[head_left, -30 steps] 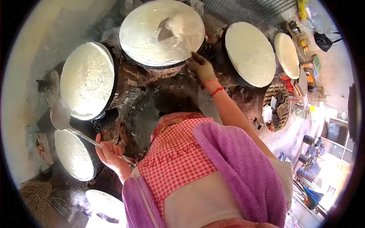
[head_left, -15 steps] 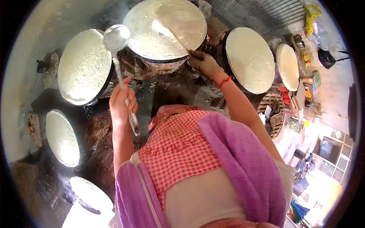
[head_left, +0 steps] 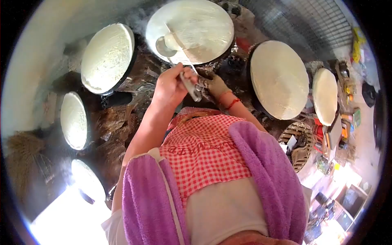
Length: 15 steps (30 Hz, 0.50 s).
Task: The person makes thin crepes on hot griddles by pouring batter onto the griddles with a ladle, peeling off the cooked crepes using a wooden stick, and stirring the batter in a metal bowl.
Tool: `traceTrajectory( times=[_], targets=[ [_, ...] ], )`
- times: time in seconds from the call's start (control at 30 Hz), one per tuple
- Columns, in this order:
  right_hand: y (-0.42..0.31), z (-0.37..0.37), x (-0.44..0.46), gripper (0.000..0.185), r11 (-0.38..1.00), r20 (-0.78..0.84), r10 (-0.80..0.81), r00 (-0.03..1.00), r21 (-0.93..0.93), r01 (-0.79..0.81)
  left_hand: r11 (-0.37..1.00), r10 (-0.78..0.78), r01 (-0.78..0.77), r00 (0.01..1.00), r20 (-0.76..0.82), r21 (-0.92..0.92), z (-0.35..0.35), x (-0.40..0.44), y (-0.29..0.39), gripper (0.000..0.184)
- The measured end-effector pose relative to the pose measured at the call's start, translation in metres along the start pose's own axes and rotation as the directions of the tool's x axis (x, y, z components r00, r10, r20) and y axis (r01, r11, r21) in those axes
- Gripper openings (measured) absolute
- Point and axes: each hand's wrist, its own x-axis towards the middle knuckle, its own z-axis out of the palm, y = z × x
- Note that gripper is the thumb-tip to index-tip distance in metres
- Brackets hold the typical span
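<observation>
My left hand is closed around the handle of a metal ladle. The ladle's bowl is over the near left part of the top round griddle, which is coated with pale batter. My right hand, in a dirty work glove, is close beside the left one at the griddle's near edge. Its fingers are closed on a thin flat spreader, seen nearly edge-on and crossing beside the ladle bowl. A whitish patch shows between bowl and blade. Part of the right fingers is hidden.
Batter-covered round griddles stand around me: one at upper left, one at right, smaller-looking ones farther along both sides. A slatted basket sits at lower right. A straw broom lies at left. Steam drifts at left.
My left hand has carried the ladle right, from beside the griddle to over it, next to the spreader. My right hand has drawn back slightly, and the spreader has turned edge-on.
</observation>
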Motion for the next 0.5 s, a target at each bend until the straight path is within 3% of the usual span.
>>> traceTrajectory(
  times=[0.03,0.07,0.1,0.13,0.17,0.23,0.3,0.37,0.4,0.43,0.47,0.5],
  targets=[
    [-0.014,0.002,-0.005,0.039,1.000,0.029,0.000,1.000,0.000,0.000,0.994,-0.022,0.012,0.996,-0.085,-0.107,0.011,0.001,0.002,0.018],
    [-0.031,-0.002,-0.017,0.039,0.994,0.019,0.102,0.995,0.039,-0.103,0.915,-0.128,0.119,0.992,0.001,-0.385,0.001,0.009,0.010,0.022],
    [-0.040,-0.007,-0.024,0.038,0.976,0.020,0.206,0.978,0.074,-0.207,0.754,-0.191,0.222,0.975,0.117,-0.619,-0.012,0.011,0.020,0.028],
    [-0.039,-0.015,-0.029,0.041,0.993,-0.012,0.112,0.994,0.041,-0.111,0.632,-0.208,0.266,0.963,0.172,-0.727,-0.009,-0.001,0.032,0.023],
    [-0.040,-0.030,-0.031,0.045,1.000,-0.044,0.015,0.999,0.006,-0.014,0.494,-0.188,0.373,0.928,0.322,-0.786,-0.019,-0.013,0.037,0.032],
    [-0.016,-0.079,-0.022,0.047,0.958,-0.186,0.062,0.981,0.285,-0.006,0.562,-0.089,0.442,0.873,0.480,-0.699,-0.039,-0.037,0.035,0.038],
    [-0.007,-0.100,-0.010,0.048,0.970,-0.297,0.032,0.954,0.240,0.042,0.791,0.020,0.251,0.901,0.434,-0.558,-0.055,-0.060,0.030,0.043],
    [-0.020,-0.100,-0.006,0.049,0.985,-0.396,0.000,0.918,0.158,0.068,0.875,0.079,0.130,0.912,0.402,-0.467,-0.058,-0.071,0.035,0.043],
    [-0.036,-0.069,-0.005,0.048,0.970,-0.265,-0.135,0.955,-0.230,0.074,0.868,0.070,0.123,0.929,0.364,-0.481,-0.059,-0.075,0.043,0.044],
    [-0.042,-0.049,-0.004,0.048,0.810,-0.082,-0.203,0.976,-0.574,0.120,0.834,0.084,0.137,0.926,0.369,-0.534,-0.058,-0.079,0.052,0.044],
    [-0.018,-0.049,0.007,0.048,0.806,-0.077,-0.192,0.978,-0.581,0.113,0.803,0.108,0.121,0.933,0.343,-0.584,-0.057,-0.084,0.061,0.044],
    [0.024,-0.051,0.027,0.043,0.783,0.043,-0.297,0.954,-0.561,0.269,0.830,0.118,0.097,0.932,0.343,-0.550,-0.062,-0.091,0.072,0.045]
  ],
)
